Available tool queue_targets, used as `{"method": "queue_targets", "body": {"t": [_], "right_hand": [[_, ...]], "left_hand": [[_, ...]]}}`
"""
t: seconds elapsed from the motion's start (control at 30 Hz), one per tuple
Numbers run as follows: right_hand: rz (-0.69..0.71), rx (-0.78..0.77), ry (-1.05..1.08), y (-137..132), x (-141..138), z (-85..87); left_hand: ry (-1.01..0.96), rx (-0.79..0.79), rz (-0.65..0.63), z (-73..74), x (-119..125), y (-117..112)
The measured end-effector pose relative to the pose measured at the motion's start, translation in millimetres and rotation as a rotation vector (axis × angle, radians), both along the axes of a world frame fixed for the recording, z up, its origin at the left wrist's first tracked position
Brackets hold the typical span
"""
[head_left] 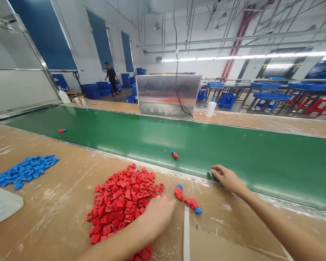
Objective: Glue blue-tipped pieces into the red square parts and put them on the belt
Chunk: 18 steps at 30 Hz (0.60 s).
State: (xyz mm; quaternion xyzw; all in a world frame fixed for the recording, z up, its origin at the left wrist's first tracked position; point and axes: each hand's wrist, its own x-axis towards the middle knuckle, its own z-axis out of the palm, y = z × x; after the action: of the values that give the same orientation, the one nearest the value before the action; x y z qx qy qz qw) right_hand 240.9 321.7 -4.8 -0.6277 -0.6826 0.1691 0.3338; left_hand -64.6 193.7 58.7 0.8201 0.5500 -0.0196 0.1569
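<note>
In the head view, the left hand [157,216] rests on the right edge of a heap of red plastic pieces [118,203], fingers curled down, so I cannot tell whether it grips one; the heap's long axis runs from the person toward a green conveyor belt [130,136], and it sits on a film-covered counter [43,232]; the right hand [228,180] lies farther right, half open with nothing showing in it, its fingertips [216,170] at the belt's near edge; two small clusters of red-and-blue pieces [179,193] [194,204] lie between the hands, just beside the left hand and so nearer it; nothing stands between them and that hand; a heap of blue pieces [23,171] lies well left; one red-and-blue piece [174,154] sits on the belt; beyond it stand a metal panel [168,96] and a white plastic bottle [210,108].
</note>
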Motion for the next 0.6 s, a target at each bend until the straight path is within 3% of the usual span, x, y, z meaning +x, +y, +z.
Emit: {"method": "queue_targets", "body": {"t": [0.1,0.2,0.27,0.33,0.43,0.6], "right_hand": [[0.117,-0.061,-0.033,59.8,-71.0,-14.4],[0.132,-0.115,-0.043,86.6,-124.2,-22.7],[0.082,-0.153,-0.057,91.9,-140.7,-23.2],[0.026,-0.182,-0.074,89.4,-142.9,-18.9],[-0.025,-0.202,-0.075,71.5,-125.1,-5.3],[-0.083,-0.216,0.024,1.5,-54.2,18.1]], "left_hand": [[-0.27,-0.094,-0.002,7.6,-15.9,-5.8],[-0.669,-0.314,0.215,15.3,-38.7,-21.3],[-0.785,-0.413,0.365,21.2,-52.4,-34.4],[-0.797,-0.415,0.423,27.0,-61.2,-48.5],[-0.819,-0.384,0.467,30.2,-62.9,-70.7],[-0.993,-0.37,0.545,11.3,-42.0,-103.0]]}}
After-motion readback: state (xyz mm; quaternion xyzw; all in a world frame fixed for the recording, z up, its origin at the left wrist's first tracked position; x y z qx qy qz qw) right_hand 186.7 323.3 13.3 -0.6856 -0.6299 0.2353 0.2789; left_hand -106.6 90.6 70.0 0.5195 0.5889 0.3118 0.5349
